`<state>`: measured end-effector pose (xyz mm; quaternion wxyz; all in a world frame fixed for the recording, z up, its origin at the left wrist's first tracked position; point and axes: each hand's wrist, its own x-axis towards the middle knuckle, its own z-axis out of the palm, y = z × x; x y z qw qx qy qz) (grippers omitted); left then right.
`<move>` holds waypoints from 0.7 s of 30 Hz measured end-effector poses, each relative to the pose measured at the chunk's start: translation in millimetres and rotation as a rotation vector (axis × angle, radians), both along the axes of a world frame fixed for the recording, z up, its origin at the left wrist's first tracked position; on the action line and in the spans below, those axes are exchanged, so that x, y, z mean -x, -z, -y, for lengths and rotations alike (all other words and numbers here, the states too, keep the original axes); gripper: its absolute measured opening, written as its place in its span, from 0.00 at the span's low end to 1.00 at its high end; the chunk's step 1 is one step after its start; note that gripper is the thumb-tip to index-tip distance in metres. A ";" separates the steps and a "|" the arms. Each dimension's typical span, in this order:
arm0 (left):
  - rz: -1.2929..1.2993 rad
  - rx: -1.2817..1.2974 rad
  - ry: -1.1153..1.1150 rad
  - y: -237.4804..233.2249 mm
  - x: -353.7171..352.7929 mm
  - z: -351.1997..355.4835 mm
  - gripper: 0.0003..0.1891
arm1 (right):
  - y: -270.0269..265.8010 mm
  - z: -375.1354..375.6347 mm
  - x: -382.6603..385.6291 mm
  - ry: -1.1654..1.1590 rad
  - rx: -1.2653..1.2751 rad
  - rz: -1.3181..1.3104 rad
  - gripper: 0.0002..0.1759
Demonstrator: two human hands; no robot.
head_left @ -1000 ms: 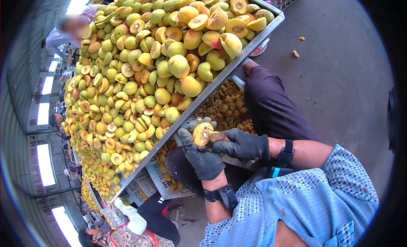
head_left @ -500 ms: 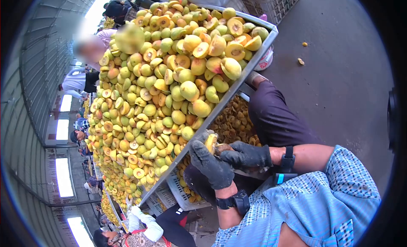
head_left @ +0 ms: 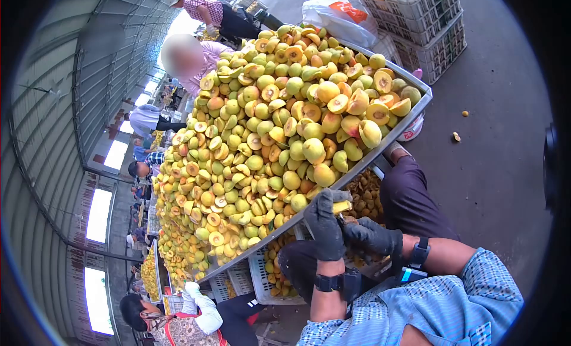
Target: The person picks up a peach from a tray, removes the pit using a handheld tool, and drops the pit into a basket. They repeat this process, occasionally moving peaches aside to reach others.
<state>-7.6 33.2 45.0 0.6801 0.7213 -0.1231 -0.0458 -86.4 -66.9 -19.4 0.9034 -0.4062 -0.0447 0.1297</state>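
Observation:
My left hand [head_left: 326, 224], in a dark grey glove, is closed around a yellow peach piece [head_left: 341, 207] beside the metal rim of the fruit table. Close against it on the right, my right hand [head_left: 373, 236], gloved too, has its fingers closed at a small brownish thing too hidden to name. Halved yellow-green peaches [head_left: 256, 162] are heaped on the table above and left of both hands. Beneath the hands, a container of brownish pieces [head_left: 364, 194] shows partly.
The table's metal rim [head_left: 369, 159] runs diagonally past my hands. A crate of peaches [head_left: 262, 274] stands below it. Stacked crates [head_left: 431, 40] and a white bag [head_left: 339, 16] are at the top. A co-worker [head_left: 178, 322] sits at lower left; other people are farther back.
The view has shifted, so the table and hands appear farther right. My left hand has turned more upright, and the peach piece shows at its fingertips. My right hand stays close beside it.

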 end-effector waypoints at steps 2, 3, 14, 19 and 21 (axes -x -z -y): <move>-0.326 0.372 0.145 9.6 -1.4 -10.7 0.23 | 20.2 3.8 2.0 -0.289 -0.146 -0.157 0.20; -0.333 0.370 0.151 10.2 0.2 -9.3 0.23 | 23.0 3.7 0.4 -0.281 -0.148 -0.162 0.20; -0.464 0.586 0.280 18.1 -1.3 -18.2 0.22 | 13.4 12.7 -0.1 -0.355 -0.075 -0.077 0.22; -0.255 0.223 0.305 5.8 8.1 -41.8 0.23 | 25.6 -6.8 -1.9 -0.291 0.077 0.157 0.20; -0.134 0.057 0.334 -0.5 17.9 -50.3 0.24 | 22.2 -5.4 1.9 -0.358 0.140 0.148 0.20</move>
